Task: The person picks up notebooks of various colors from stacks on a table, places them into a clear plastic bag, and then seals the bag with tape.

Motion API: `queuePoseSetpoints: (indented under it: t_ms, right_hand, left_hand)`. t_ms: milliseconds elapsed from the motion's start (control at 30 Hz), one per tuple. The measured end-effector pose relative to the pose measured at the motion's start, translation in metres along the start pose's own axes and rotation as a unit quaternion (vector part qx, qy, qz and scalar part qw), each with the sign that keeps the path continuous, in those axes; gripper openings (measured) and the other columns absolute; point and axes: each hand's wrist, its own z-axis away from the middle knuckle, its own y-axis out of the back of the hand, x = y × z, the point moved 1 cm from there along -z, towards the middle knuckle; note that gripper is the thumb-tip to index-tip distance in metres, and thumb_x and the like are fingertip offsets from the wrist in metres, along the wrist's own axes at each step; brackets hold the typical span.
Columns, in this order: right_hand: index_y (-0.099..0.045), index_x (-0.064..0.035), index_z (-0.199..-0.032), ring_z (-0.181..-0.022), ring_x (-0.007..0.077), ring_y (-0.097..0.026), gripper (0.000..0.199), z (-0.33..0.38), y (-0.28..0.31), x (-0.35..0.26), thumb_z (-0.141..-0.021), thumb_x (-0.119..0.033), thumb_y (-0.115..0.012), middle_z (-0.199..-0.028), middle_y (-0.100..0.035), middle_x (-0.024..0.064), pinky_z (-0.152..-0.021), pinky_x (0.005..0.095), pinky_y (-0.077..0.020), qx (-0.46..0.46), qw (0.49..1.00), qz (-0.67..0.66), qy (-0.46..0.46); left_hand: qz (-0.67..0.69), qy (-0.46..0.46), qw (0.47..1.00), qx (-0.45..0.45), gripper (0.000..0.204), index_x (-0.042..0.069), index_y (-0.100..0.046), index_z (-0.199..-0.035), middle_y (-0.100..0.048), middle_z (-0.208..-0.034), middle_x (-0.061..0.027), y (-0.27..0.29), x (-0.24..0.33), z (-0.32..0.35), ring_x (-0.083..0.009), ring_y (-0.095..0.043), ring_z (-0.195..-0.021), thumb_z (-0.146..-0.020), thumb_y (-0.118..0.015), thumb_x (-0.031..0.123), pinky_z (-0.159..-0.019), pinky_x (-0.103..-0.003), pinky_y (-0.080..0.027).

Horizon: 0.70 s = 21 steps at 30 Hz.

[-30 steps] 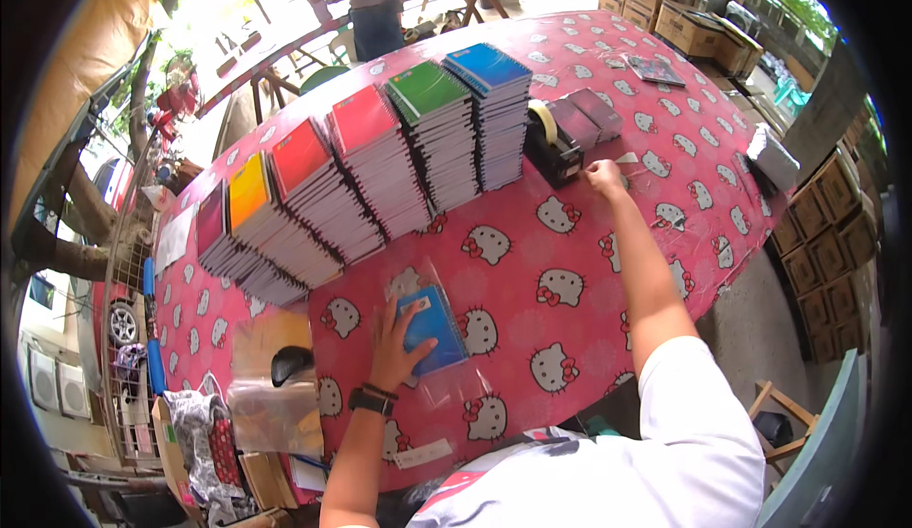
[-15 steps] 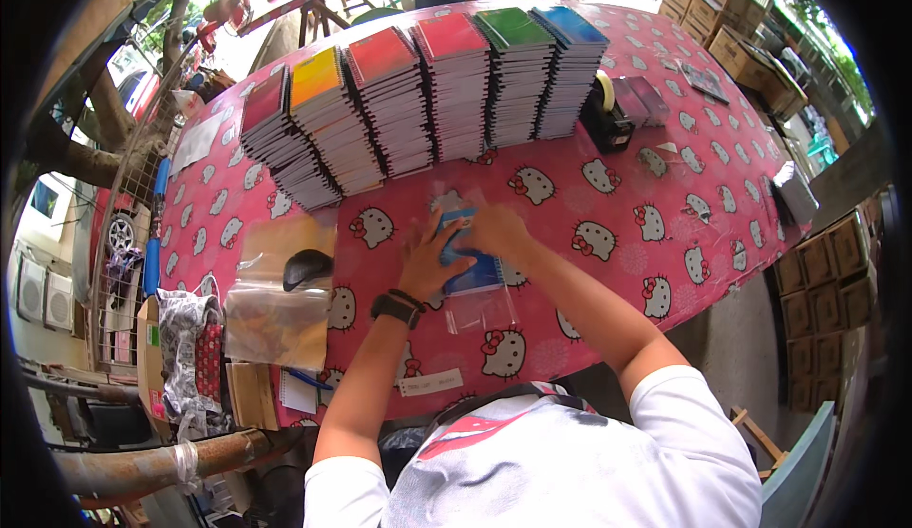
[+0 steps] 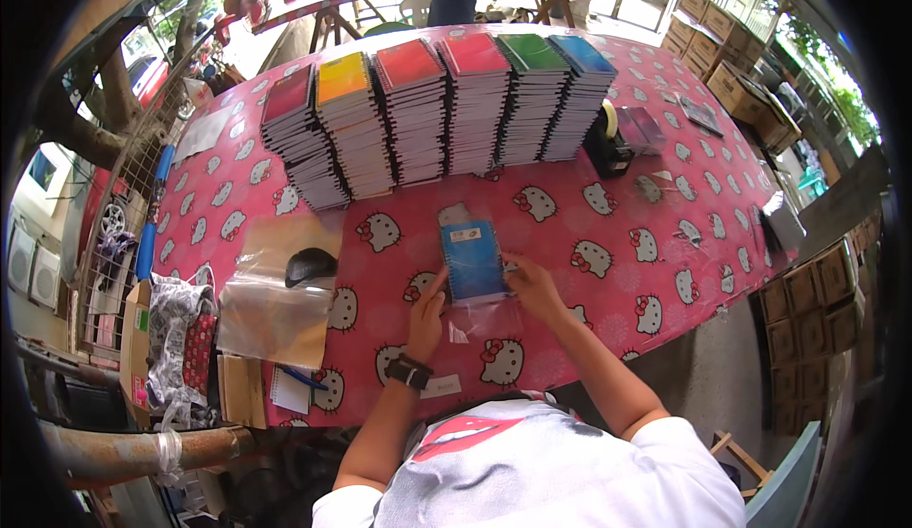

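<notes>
Hands meet again at the blue spiral-bound notebook (image 3: 473,260) in its clear plastic sleeve (image 3: 483,311) on the pink cat-print tablecloth (image 3: 608,243); left hand (image 3: 427,308) presses its lower left corner with fingers loosely spread, gripping nothing. Right hand (image 3: 532,283), a second ago far off by the black tape dispenser (image 3: 608,148), now pinches the sleeve's right edge; beyond, five stacks of coloured notebooks (image 3: 427,110) stand untouched.

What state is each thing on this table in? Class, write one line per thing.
Blue notebook: flat, partly inside a clear sleeve.
Clear sleeve: open end toward the person.
Left hand: on the notebook's left edge.
Right hand: on its right edge.
Notebook stacks: five upright piles, closed.
Tape dispenser: standing, untouched.
</notes>
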Motion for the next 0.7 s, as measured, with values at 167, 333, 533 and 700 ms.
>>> queuePoseSetpoints:
  t_ms: [167, 333, 533, 700]
  right_hand:
    - [-0.050, -0.0067, -0.123, -0.105, 0.0202, -0.053, 0.050, 0.015, 0.017, -0.048, -0.075, 0.003, -0.049, -0.109, -0.055, 0.0110, -0.092, 0.0283, -0.0401, -0.074, 0.986, -0.080, 0.126]
    - [-0.041, -0.0071, -0.131, -0.114, 0.0214, -0.047, 0.064, 0.003, -0.003, -0.044, -0.069, 0.008, -0.051, -0.119, -0.050, 0.0098, -0.098, 0.0323, -0.0341, -0.032, 0.938, 0.134, 0.318]
    - [-0.043, -0.0074, -0.127, -0.115, 0.0195, -0.045, 0.063, 0.003, -0.007, -0.018, -0.069, 0.000, -0.065, -0.119, -0.050, 0.0088, -0.097, 0.0328, -0.0335, -0.076, 0.979, -0.182, 0.051]
    - [-0.038, -0.0037, -0.129, -0.119, 0.0233, -0.042, 0.074, 0.017, -0.007, -0.047, -0.063, -0.005, -0.073, -0.121, -0.049, 0.0116, -0.099, 0.0321, -0.0307, -0.108, 0.986, 0.008, 0.129]
  left_hand:
    - [-0.155, -0.149, 0.976, -0.043, 0.062, 0.010, -0.036, -0.136, -0.047, -0.122, -0.0095, 0.001, 0.066, 0.021, -0.0206, -0.047, -0.111, -0.079, -0.059, 0.010, -0.093, -0.032, -0.041]
    - [-0.251, -0.272, 0.929, 0.020, 0.077, 0.007, -0.035, -0.132, -0.048, -0.118, -0.0086, -0.017, 0.064, -0.001, -0.0203, -0.048, -0.109, -0.064, -0.072, -0.002, -0.092, -0.033, -0.042]
    - [-0.039, -0.116, 0.993, -0.002, 0.073, 0.004, -0.037, -0.124, -0.049, -0.115, -0.0079, -0.018, 0.052, -0.021, -0.0192, -0.049, -0.108, -0.063, -0.076, 0.000, -0.090, -0.032, -0.043]
    - [-0.008, -0.082, 0.996, -0.038, 0.082, 0.003, -0.030, -0.128, -0.046, -0.118, -0.0082, 0.000, 0.053, 0.006, -0.0185, -0.047, -0.111, -0.062, -0.078, 0.000, -0.092, -0.032, -0.043]
